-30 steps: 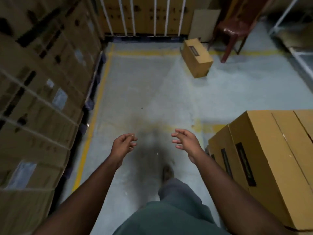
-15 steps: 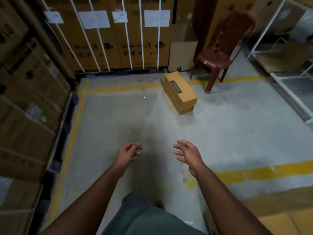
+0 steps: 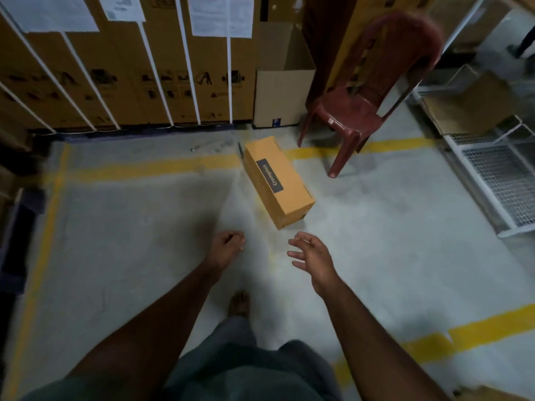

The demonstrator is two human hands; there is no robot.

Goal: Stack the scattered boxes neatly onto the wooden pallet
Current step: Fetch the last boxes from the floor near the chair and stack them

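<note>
Head view looks down on a grey concrete floor (image 3: 130, 241) marked with yellow painted lines (image 3: 150, 169). One cardboard box (image 3: 278, 183) lies on the floor ahead, long and narrow, turned at an angle, with a dark label strip along its top face; its far end sits across a yellow line. It is just beyond both hands and touches neither.

The left hand (image 3: 225, 247) is held out in the air over the floor, its fingers (image 3: 236, 237) loosely curled inward and holding nothing. The right hand (image 3: 311, 257) reaches forward beside it, fingers (image 3: 299, 241) spread apart and slightly bent, also holding nothing; its fingertips point toward the near end of the box. A bare foot (image 3: 238, 303) shows on the floor between the forearms, above dark green shorts (image 3: 246, 371).

A dark red plastic chair (image 3: 367, 91) stands just right of the box, one front leg close to it. An open empty-looking carton (image 3: 285, 91) stands against the back wall, though its inside is dim and hard to judge. Tall cartons bound with white straps (image 3: 121, 68) line the back, with paper sheets (image 3: 221, 15) stuck on them. A white wire rack (image 3: 498, 180) sits at the right edge.
</note>
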